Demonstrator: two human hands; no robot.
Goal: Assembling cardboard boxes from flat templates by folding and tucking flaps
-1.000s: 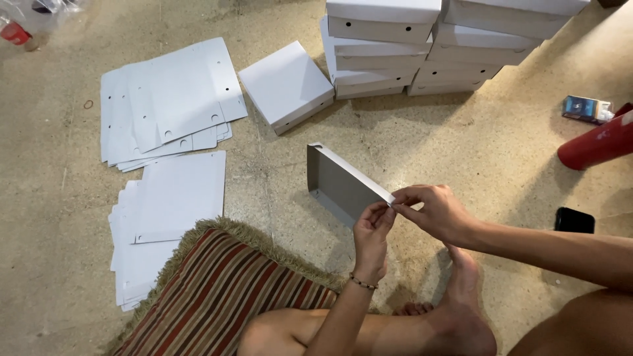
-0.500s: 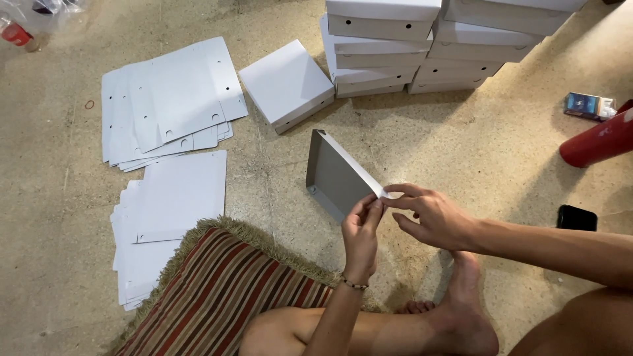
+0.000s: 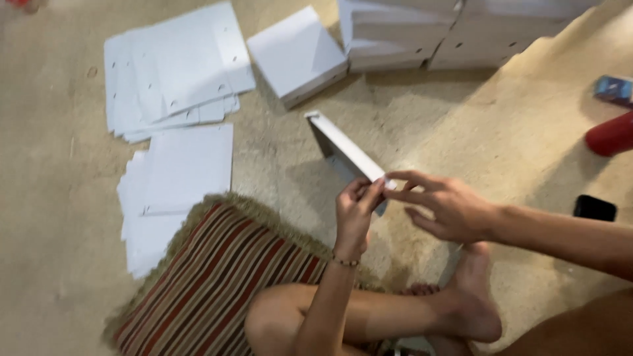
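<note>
A partly folded white cardboard box (image 3: 343, 150) is held up over the floor, tilted on edge. My left hand (image 3: 356, 212) pinches its near corner from below, a bracelet on the wrist. My right hand (image 3: 443, 207) meets the same corner from the right, thumb and forefinger on the edge, the other fingers spread. My crossed legs and a bare foot (image 3: 476, 298) are below the hands.
Two piles of flat white box blanks (image 3: 173, 72) (image 3: 171, 191) lie at left. A finished white box (image 3: 297, 54) and stacked finished boxes (image 3: 422, 33) sit at the back. A striped fringed cushion (image 3: 217, 277) is by my knee. A black phone (image 3: 595, 208) and a red object (image 3: 612, 134) lie at right.
The view has dipped and moved closer. The box has been turned more onto its edge. Both hands have stayed at its near corner and my right fingers have spread wider.
</note>
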